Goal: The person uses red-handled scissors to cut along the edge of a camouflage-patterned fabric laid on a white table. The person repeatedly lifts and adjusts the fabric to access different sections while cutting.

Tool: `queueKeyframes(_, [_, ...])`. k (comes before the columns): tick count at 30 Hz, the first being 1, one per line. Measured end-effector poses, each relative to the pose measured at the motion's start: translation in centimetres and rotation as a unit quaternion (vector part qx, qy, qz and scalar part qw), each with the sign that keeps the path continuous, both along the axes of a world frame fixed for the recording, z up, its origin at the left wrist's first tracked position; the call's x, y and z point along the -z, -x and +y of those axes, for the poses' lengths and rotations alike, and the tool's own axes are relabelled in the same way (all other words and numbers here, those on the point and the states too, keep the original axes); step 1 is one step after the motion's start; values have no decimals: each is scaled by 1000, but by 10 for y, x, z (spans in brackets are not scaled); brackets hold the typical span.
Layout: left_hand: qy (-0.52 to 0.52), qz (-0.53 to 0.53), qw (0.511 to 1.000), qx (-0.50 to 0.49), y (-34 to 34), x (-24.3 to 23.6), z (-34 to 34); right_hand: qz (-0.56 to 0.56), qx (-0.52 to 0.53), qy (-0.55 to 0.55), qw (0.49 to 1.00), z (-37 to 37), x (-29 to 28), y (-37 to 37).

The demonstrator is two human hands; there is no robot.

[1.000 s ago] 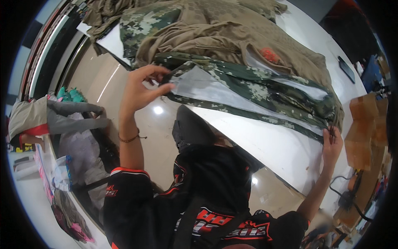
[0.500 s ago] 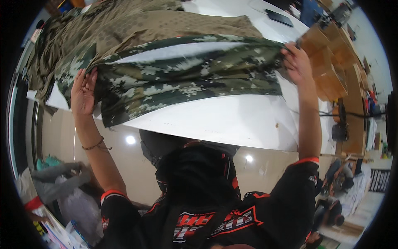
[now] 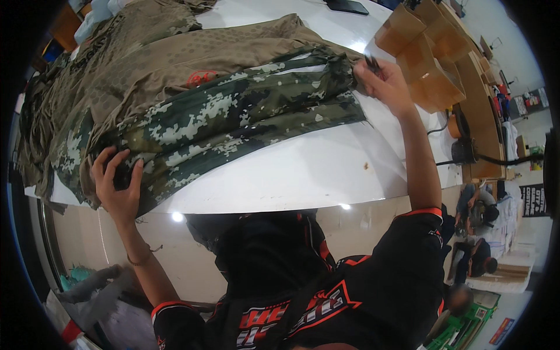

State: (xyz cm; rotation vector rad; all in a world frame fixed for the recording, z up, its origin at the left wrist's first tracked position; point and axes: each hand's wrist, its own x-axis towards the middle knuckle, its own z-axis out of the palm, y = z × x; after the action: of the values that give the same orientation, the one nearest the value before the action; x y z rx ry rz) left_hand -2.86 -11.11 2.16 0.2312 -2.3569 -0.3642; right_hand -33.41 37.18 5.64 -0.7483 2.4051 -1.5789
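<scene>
A green camouflage garment piece [image 3: 233, 116] lies stretched across the front of the white table, its folds running lengthwise. My left hand [image 3: 119, 186] rests on its left end, fingers curved and spread apart over the cloth. At the right end, my right hand [image 3: 385, 87] is closed, with a small dark pointed tool [image 3: 371, 63] sticking up from it. Its exact kind is hard to make out. The right fingers are beside the bunched camouflage edge. Behind lies a brown patterned garment [image 3: 233, 52] with a red round mark, partly covered by the camouflage cloth.
The white table [image 3: 280, 175] has its curved front edge before my body. A black phone [image 3: 347, 6] lies at the back. Open cardboard boxes [image 3: 431, 76] stand at the right, near a black cable [image 3: 501, 158]. Other people [image 3: 481, 259] sit far off at the lower right.
The raised, stretched camouflage cloth has come down onto the table. My left hand has moved lower and spread its fingers; my right hand has shifted left, and the dark tool now shows.
</scene>
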Motion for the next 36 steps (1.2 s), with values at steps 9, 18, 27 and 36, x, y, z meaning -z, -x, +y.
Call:
queueKeyframes(9, [34, -57, 965, 255, 52, -28, 90, 14, -35, -155, 987, 37, 22, -30])
queueKeyframes(18, [52, -64, 920, 382, 135, -16, 181, 27, 22, 23, 999, 21, 45, -19])
queueKeyframes(27, [13, -48, 953, 299, 180, 12, 188, -221, 28, 235, 946, 19, 28, -30])
queueKeyframes(36, [15, -223, 927, 302, 169, -15, 156, -120, 154, 138, 971, 10, 41, -33])
